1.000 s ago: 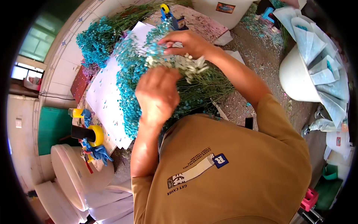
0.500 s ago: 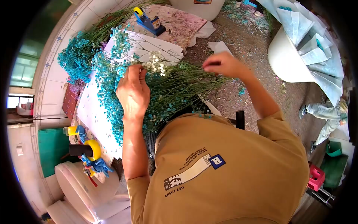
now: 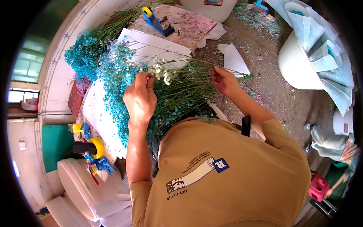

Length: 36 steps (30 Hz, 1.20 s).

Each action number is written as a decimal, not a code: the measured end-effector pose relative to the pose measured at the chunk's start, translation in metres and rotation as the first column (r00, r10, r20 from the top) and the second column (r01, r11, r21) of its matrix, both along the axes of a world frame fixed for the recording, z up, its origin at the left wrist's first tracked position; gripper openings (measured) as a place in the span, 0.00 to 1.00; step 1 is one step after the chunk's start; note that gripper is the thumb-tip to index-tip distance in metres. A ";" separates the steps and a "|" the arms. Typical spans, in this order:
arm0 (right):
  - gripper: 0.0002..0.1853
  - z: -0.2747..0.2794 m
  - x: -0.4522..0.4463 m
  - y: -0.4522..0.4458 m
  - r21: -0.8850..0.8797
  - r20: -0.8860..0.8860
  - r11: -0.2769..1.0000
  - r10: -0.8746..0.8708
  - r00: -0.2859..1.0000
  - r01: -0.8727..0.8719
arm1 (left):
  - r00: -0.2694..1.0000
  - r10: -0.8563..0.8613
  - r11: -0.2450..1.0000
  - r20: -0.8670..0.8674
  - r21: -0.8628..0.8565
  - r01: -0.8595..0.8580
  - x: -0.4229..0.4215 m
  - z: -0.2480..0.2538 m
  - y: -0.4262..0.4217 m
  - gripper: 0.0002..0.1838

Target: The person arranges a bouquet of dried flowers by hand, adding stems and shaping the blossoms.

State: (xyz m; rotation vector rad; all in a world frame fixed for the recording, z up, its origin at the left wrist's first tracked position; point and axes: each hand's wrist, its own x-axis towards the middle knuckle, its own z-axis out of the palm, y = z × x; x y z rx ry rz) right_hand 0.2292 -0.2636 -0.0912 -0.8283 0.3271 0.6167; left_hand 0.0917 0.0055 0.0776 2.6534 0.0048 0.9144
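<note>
- The blue flower bunch point(image 3: 115, 111) is lying in front of the torso, its blooms partly covering the white paper sheets point(image 3: 96, 102) on the table point(image 3: 189, 20).
- The green stems point(image 3: 194, 87) are setting the long axis: they are running crosswise before the torso, from blooms at the person's left to thinner ends at the right.
- The white flowers point(image 3: 157, 70) are lying over the stems, between the two hands, just to the right of the left fingers.
- The left hand point(image 3: 140, 99) is reaching over the blue blooms and is being the nearer hand to the white flowers. Its thumb and index finger are standing close together; whether they are pinching a stem cannot be told.
- The right hand point(image 3: 227, 82) is hovering beside the stem ends, well apart from the left. Its fingers are curling toward the palm, the tips standing near a thin stem; contact cannot be told.
- The line between the hands is running roughly along the stems.
- The tape dispenser point(image 3: 158, 24) is standing on the table, beyond the white flowers.
</note>
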 end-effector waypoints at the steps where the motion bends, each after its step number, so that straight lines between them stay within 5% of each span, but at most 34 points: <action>1: 0.09 -0.001 0.001 0.000 0.001 0.001 1.000 0.012 1.000 -0.012 | 1.000 -0.002 1.000 0.003 -0.001 0.002 0.001 -0.001 0.001 0.06; 13: 0.07 0.002 0.012 0.013 0.001 -0.015 0.996 -0.092 0.996 0.092 | 0.999 -0.031 0.998 -0.033 -0.051 0.029 0.004 0.002 -0.001 0.06; 15: 0.08 0.012 0.012 0.015 -0.269 0.189 0.952 -0.096 0.977 0.146 | 0.999 -0.023 0.998 -0.034 -0.052 0.022 0.004 0.001 -0.001 0.06; 19: 0.09 -0.015 0.022 0.007 -0.448 0.385 0.884 0.056 0.921 0.133 | 1.000 -0.014 0.998 -0.027 -0.068 0.012 0.001 0.001 0.002 0.06; 21: 0.10 -0.024 0.021 0.005 -0.750 0.604 0.579 0.400 0.689 0.321 | 1.000 -0.012 0.998 -0.016 -0.065 0.011 0.001 0.000 0.005 0.05; 22: 0.10 -0.025 0.020 0.005 -0.751 0.604 0.579 0.406 0.686 0.319 | 1.000 -0.014 0.998 -0.008 -0.059 0.014 0.000 -0.001 0.006 0.05; 24: 0.09 -0.022 0.016 0.005 -0.562 0.763 0.489 0.618 0.190 0.666 | 0.999 0.011 0.997 -0.048 -0.073 -0.015 -0.003 -0.003 0.008 0.06; 25: 0.09 -0.011 0.011 0.005 -0.564 0.760 0.491 0.623 0.186 0.663 | 0.995 0.030 0.996 -0.092 -0.084 -0.037 -0.005 -0.004 0.008 0.08; 27: 0.09 0.022 0.008 0.006 -0.733 0.671 0.581 0.705 0.231 0.353 | 0.999 0.017 0.997 -0.043 -0.077 -0.020 -0.007 0.002 0.003 0.11; 28: 0.09 0.046 0.004 0.004 -0.733 0.670 0.584 0.709 0.221 0.348 | 1.000 0.000 0.998 0.003 -0.067 0.000 -0.008 0.006 0.000 0.14; 30: 0.10 0.101 -0.007 0.000 -0.588 0.545 0.749 0.645 0.535 -0.304 | 0.993 -0.099 0.994 0.066 0.051 0.095 -0.017 0.020 -0.012 0.19; 32: 0.11 0.137 -0.014 -0.006 -0.305 0.717 0.869 0.479 0.506 -0.390 | 0.962 -0.271 0.958 -0.011 0.098 0.271 -0.034 0.043 -0.033 0.24; 33: 0.11 0.154 -0.019 -0.004 -0.306 0.716 0.863 0.487 0.500 -0.403 | 0.932 -0.359 0.928 -0.045 0.091 0.362 -0.037 0.047 -0.041 0.29; 35: 0.10 0.179 -0.030 0.003 0.129 0.787 0.889 0.179 0.591 -0.440 | 0.873 -0.466 0.883 -0.145 -0.137 0.449 -0.045 0.043 -0.055 0.27; 36: 0.10 0.182 -0.032 0.008 0.124 0.788 0.882 0.190 0.586 -0.454 | 0.821 -0.519 0.848 -0.238 -0.263 0.459 -0.049 0.042 -0.057 0.23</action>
